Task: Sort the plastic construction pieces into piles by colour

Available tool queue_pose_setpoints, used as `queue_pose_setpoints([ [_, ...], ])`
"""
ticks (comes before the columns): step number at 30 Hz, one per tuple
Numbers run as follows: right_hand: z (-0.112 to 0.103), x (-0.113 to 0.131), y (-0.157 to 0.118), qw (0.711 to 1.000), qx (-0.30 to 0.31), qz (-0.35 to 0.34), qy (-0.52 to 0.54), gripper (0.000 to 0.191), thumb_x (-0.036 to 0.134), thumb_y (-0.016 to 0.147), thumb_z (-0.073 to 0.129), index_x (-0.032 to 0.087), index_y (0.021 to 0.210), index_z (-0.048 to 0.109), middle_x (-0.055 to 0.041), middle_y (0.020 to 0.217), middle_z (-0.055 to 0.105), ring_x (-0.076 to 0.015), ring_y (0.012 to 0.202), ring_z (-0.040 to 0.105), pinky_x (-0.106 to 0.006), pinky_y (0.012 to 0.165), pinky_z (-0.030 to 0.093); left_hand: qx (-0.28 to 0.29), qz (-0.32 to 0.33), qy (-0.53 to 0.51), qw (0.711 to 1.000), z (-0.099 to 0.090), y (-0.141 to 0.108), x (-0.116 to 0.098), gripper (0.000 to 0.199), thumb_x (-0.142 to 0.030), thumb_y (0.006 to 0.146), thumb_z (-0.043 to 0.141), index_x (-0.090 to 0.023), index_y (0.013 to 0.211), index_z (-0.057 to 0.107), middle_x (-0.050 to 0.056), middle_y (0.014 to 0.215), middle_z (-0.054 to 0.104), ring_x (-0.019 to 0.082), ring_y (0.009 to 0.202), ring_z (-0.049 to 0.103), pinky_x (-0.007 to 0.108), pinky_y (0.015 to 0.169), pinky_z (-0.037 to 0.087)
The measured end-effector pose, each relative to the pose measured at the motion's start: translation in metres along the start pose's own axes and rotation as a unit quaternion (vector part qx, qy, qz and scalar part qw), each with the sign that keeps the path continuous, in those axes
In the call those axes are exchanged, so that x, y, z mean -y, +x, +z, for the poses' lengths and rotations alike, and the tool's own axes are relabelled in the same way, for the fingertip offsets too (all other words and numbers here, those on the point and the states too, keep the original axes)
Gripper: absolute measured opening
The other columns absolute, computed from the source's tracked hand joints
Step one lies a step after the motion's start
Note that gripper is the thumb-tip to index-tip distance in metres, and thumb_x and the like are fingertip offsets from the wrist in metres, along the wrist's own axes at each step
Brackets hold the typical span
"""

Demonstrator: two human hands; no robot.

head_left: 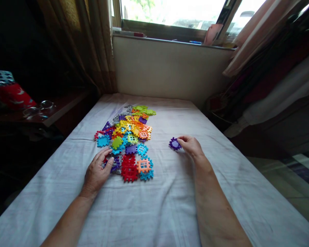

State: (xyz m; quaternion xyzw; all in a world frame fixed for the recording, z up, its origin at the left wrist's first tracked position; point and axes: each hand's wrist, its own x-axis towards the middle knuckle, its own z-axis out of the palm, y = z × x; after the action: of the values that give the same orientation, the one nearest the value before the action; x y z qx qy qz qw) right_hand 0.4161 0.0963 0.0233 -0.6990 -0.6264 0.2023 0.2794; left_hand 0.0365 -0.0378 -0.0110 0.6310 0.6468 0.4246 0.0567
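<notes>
Between the thumb and fingers of my right hand is a purple interlocking tile with notched edges, right of the pile. My left hand rests at the near left of the pile, its thumb and fingers apart, touching purple notched tiles. Close by lie red window tiles, an orange window tile over blue ones, and a lime green tile. Yellow, orange and grey tiles overlap farther back. Some pieces under my left hand are hidden.
A pale sheet covers the bed-like surface. Eyeglasses and a red patterned item sit on a dark side table at left. Curtains hang left of the window, clothes at right.
</notes>
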Motion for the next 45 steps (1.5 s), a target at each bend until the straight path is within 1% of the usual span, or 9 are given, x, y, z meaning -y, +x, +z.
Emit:
queue_pose_setpoints([
  [5,0.004,0.007,-0.007,0.99,0.004,-0.004,-0.14,0.048,0.046,0.078,0.068,0.02,0.119,0.072,-0.0121,0.116,0.072,-0.0259,0.105,0.067,-0.033,0.089,0.051,0.002,-0.005,0.003,1.0,0.001,0.0,0.001,0.04,-0.047,0.09,0.05,-0.023,0.116,0.066,0.008,0.13,0.066,0.025,0.123,0.06,0.043,0.11,0.047],
  [8,0.011,0.016,-0.015,0.981,0.047,-0.05,-0.183,0.047,0.04,0.076,0.071,0.024,0.12,0.072,-0.0115,0.124,0.069,-0.0284,0.113,0.063,-0.037,0.095,0.049,0.001,-0.008,0.005,1.0,0.001,-0.001,0.002,0.038,-0.044,0.09,0.05,-0.023,0.118,0.065,0.008,0.131,0.065,0.024,0.124,0.06,0.042,0.109,0.048],
  [15,0.003,0.033,-0.023,0.969,0.019,0.032,-0.246,0.037,0.033,0.085,0.062,0.029,0.12,0.072,-0.0125,0.134,0.062,-0.035,0.122,0.056,-0.051,0.098,0.045,-0.008,-0.004,0.022,1.0,-0.019,0.005,0.007,0.04,-0.055,0.088,0.052,-0.023,0.107,0.068,0.009,0.12,0.069,0.025,0.116,0.064,0.042,0.106,0.049],
  [20,0.025,0.08,-0.043,0.978,0.042,-0.157,-0.133,0.026,0.031,0.089,0.061,0.026,0.111,0.075,-0.0088,0.119,0.07,-0.0263,0.114,0.062,-0.041,0.099,0.045,0.119,0.021,0.045,0.992,-0.036,0.002,0.013,0.05,-0.068,0.076,0.063,-0.027,0.104,0.07,0.007,0.121,0.068,0.026,0.114,0.064,0.043,0.103,0.05],
  [26,0.078,0.116,-0.077,0.929,0.124,-0.335,-0.092,0.037,0.03,0.085,0.069,0.026,0.122,0.069,-0.0057,0.13,0.068,-0.0253,0.12,0.059,-0.039,0.102,0.044,0.17,0.031,0.095,0.98,-0.036,-0.004,0.014,0.049,-0.058,0.075,0.068,-0.031,0.115,0.069,0.005,0.127,0.066,0.028,0.118,0.061,0.046,0.105,0.046],
  [32,0.089,0.116,-0.081,0.929,0.112,-0.331,-0.124,0.02,0.03,0.094,0.059,0.03,0.107,0.074,-0.0027,0.119,0.073,-0.021,0.109,0.063,-0.034,0.096,0.043,0.149,0.028,0.016,0.988,-0.037,0.002,0.01,0.037,-0.057,0.085,0.057,-0.028,0.1,0.076,0.006,0.113,0.072,0.023,0.105,0.067,0.038,0.096,0.053],
  [38,0.072,0.119,-0.074,0.941,0.056,-0.308,-0.13,0.029,0.03,0.1,0.046,0.025,0.102,0.074,-0.007,0.106,0.076,-0.0202,0.099,0.066,-0.03,0.089,0.044,0.08,0.005,-0.005,0.997,-0.036,0.005,0.003,0.041,-0.059,0.086,0.054,-0.025,0.095,0.076,0.005,0.095,0.076,0.021,0.091,0.071,0.032,0.086,0.056],
  [42,0.039,0.091,-0.044,0.976,-0.001,-0.181,-0.119,0.031,0.031,0.097,0.047,0.026,0.109,0.074,-0.0051,0.106,0.077,-0.0202,0.096,0.068,-0.028,0.082,0.047,-0.014,-0.04,0.028,0.999,-0.031,0.002,-0.006,0.045,-0.064,0.084,0.056,-0.025,0.095,0.075,0.004,0.093,0.078,0.023,0.086,0.072,0.031,0.079,0.057],
  [45,0.009,0.05,-0.018,0.991,-0.019,-0.045,-0.127,0.031,0.033,0.092,0.05,0.026,0.107,0.076,-0.0051,0.098,0.078,-0.0207,0.089,0.07,-0.027,0.074,0.047,-0.02,-0.056,0.028,0.998,-0.027,-0.001,-0.015,0.045,-0.064,0.084,0.057,-0.026,0.1,0.074,0.001,0.083,0.078,0.02,0.073,0.072,0.026,0.065,0.055],
])
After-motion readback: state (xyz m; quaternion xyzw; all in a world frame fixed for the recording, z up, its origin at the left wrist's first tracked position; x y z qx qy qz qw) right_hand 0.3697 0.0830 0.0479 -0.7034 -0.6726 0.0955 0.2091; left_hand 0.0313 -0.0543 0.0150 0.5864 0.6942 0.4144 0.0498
